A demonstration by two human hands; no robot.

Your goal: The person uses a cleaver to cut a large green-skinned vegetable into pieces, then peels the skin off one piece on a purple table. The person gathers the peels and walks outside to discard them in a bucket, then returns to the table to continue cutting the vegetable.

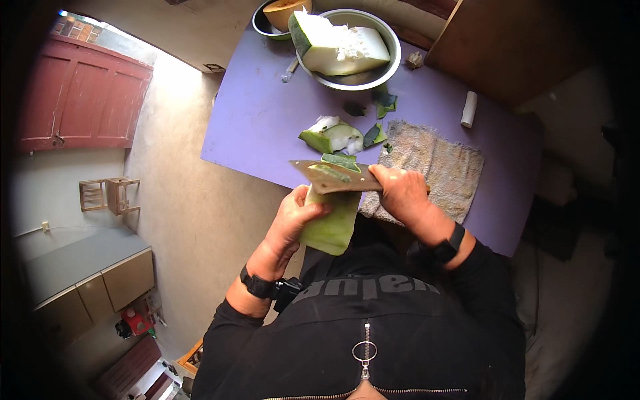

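My left hand (295, 220) grips a pale green piece of winter melon (330, 227) by its left side, held up in front of my body. In my right hand (407, 192) is a broad-bladed cleaver (345, 182), its blade lying across the upper end of the melon piece. A strip of dark green rind (342, 162) rests on the blade. Just beyond the blade, on the purple table (250, 130), lie a cut melon chunk with white pith (330, 137) and several scraps of dark rind (374, 135). The cleaver's handle is mostly hidden by my right fist.
A metal basin (350, 86) at the table's back holds a large winter melon wedge (335, 50). Beside it, a smaller bowl (262, 27) contains a cut orange squash (282, 12). A worn towel (430, 165), a white cylinder (469, 109) and a garlic bulb (414, 60) lie on the right.
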